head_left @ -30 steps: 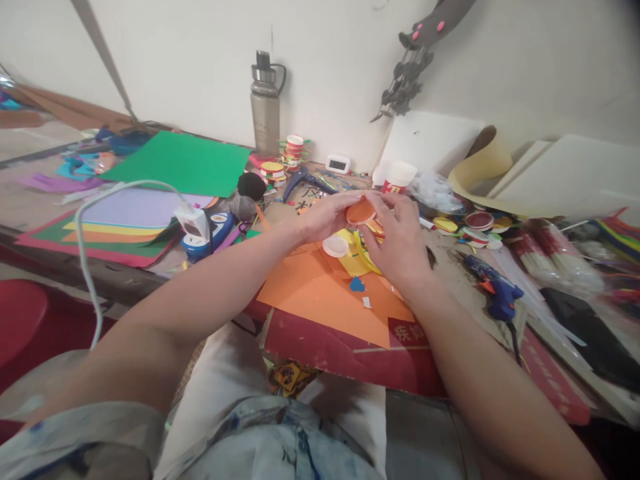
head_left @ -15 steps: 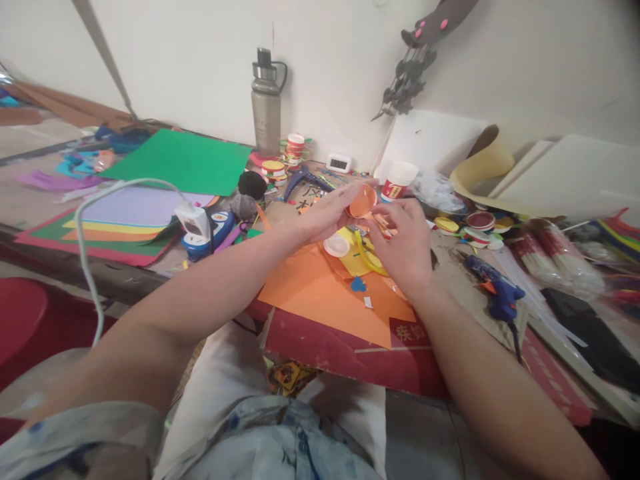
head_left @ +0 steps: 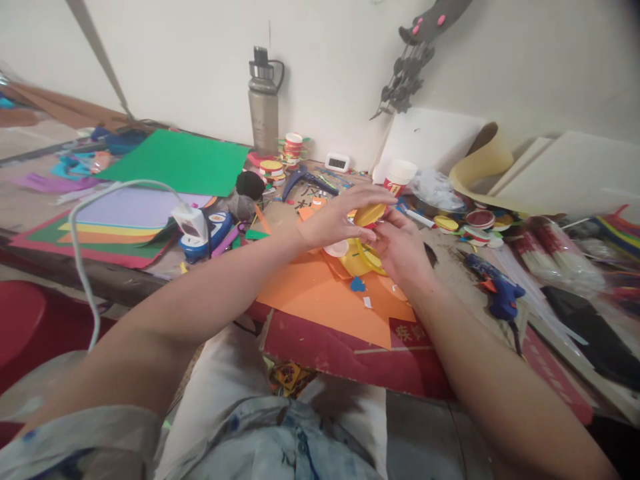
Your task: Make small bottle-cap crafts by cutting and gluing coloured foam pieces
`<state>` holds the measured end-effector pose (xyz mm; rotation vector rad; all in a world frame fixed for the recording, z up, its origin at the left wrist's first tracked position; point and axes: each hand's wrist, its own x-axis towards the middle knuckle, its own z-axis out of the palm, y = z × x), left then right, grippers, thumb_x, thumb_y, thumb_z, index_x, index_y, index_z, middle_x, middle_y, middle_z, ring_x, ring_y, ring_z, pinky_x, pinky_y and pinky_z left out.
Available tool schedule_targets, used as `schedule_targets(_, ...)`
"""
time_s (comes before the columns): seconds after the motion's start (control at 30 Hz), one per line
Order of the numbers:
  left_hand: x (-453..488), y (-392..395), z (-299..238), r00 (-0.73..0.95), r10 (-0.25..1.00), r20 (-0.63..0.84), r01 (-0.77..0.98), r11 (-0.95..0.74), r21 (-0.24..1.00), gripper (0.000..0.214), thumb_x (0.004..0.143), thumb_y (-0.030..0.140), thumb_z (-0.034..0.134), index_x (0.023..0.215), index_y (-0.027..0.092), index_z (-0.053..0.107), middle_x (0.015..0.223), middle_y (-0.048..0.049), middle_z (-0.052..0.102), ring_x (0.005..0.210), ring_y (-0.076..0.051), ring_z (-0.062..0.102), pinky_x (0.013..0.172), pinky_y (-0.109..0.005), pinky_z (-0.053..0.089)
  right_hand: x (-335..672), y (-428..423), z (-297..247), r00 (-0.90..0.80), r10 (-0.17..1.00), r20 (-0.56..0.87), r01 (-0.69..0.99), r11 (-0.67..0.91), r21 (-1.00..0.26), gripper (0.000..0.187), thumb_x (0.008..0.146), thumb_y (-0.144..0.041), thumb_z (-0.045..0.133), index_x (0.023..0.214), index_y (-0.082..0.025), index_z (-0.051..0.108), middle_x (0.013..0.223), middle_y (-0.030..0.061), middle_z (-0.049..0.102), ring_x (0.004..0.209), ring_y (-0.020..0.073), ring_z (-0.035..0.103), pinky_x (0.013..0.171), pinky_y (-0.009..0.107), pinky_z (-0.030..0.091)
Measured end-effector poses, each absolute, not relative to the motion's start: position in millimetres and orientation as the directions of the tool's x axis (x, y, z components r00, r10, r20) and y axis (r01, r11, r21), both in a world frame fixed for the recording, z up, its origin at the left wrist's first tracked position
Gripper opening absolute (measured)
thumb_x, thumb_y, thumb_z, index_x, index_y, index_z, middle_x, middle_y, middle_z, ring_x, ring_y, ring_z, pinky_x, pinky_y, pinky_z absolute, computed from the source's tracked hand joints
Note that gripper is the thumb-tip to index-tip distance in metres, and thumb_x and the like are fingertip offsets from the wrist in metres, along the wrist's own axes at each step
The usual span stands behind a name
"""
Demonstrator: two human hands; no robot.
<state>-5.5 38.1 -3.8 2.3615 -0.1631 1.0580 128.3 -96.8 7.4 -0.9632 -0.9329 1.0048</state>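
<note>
Between my two hands is a small round drum-like piece (head_left: pixel 370 215) with a yellow face and a red edge, held above the work area. My left hand (head_left: pixel 336 220) curves round its left side, thumb below and fingers above. My right hand (head_left: pixel 400 243) grips it from the right, its fingertips partly hidden behind the piece. Beneath the hands lie orange sheets (head_left: pixel 320 293), a yellow ring-shaped strip (head_left: pixel 371 261), a white cup piece (head_left: pixel 337 249), a blue paper scrap (head_left: pixel 357 285) and a white scrap (head_left: pixel 367 303).
A blue glue gun (head_left: pixel 503 297) lies on the right. Behind my hands stand a paper cup (head_left: pixel 400 175), a small clock (head_left: pixel 337 162) and a bottle (head_left: pixel 263 110). On the left are a green sheet (head_left: pixel 185 163), a white charger (head_left: pixel 190 221) and its looping cable (head_left: pixel 77 257).
The round piece has been turned over: its orange side faced me before, and the yellow face shows now. My left fingers went from flat against it to curved round it.
</note>
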Motion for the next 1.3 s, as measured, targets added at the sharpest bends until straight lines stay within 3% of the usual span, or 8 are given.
schedule_targets(0.13,-5,38,-8,0.681,0.056,0.73,-0.318,-0.876,0.363,0.083,0.088,0.077,0.072,0.158,0.033,0.062,0.158,-0.0134,0.063,0.154,-0.036,0.054,0.133,-0.061,0.034,126,-98,11,0.234,0.962,0.14,-0.343,0.217,-0.914,0.025,0.06,-0.018,0.078,0.08,-0.025,0.067,0.076,-0.0066,0.067,0.066,0.009,0.057,0.057,0.021,0.048)
schedule_targets(0.37,-3,42,-14,0.62,0.076,0.781,-0.285,-0.905,0.315,0.084,0.088,0.075,0.073,0.16,0.034,0.059,0.156,-0.013,0.065,0.154,-0.036,0.054,0.131,-0.062,0.038,125,-96,7,0.277,0.951,0.137,-0.386,0.241,-0.89,0.033,0.063,-0.015,0.075,0.092,-0.027,0.065,0.078,-0.0078,0.067,0.065,0.0084,0.057,0.057,0.021,0.046)
schedule_targets(0.6,-3,33,-13,0.628,0.074,0.775,-0.299,-0.896,0.327,0.084,0.085,0.078,0.074,0.156,0.033,0.064,0.156,-0.0133,0.065,0.151,-0.035,0.057,0.13,-0.06,0.041,132,-95,9,0.235,0.963,0.131,-0.391,0.217,-0.894,0.021,0.073,-0.017,0.075,0.088,-0.026,0.062,0.078,-0.0055,0.059,0.069,0.0109,0.053,0.052,0.021,0.045)
schedule_targets(0.97,-2,31,-12,0.629,0.165,0.76,-0.301,-0.85,0.433,0.089,0.076,0.079,0.083,0.151,0.034,0.067,0.15,-0.0125,0.069,0.148,-0.034,0.059,0.13,-0.058,0.041,133,-93,9,0.258,0.964,0.071,-0.434,0.181,-0.882,0.021,0.069,-0.019,0.074,0.084,-0.025,0.06,0.078,-0.005,0.056,0.069,0.0109,0.048,0.052,0.021,0.041)
schedule_targets(1.1,0,33,-17,0.61,0.209,0.764,-0.327,-0.812,0.483,0.087,0.08,0.076,0.082,0.153,0.034,0.064,0.153,-0.0122,0.066,0.15,-0.033,0.058,0.13,-0.056,0.042,131,-95,14,0.297,0.954,0.032,-0.442,0.167,-0.881,0.02,0.069,-0.021,0.076,0.083,-0.024,0.062,0.077,-0.005,0.058,0.065,0.0096,0.047,0.054,0.021,0.045)
schedule_targets(1.3,2,33,-16,0.613,0.298,0.732,-0.398,-0.684,0.612,0.087,0.073,0.07,0.091,0.148,0.032,0.068,0.151,-0.0121,0.066,0.144,-0.032,0.062,0.128,-0.057,0.044,133,-95,14,0.296,0.954,0.05,-0.404,0.172,-0.898,0.023,0.069,-0.028,0.08,0.081,-0.025,0.06,0.076,-0.004,0.058,0.067,0.0112,0.049,0.06,0.023,0.05)
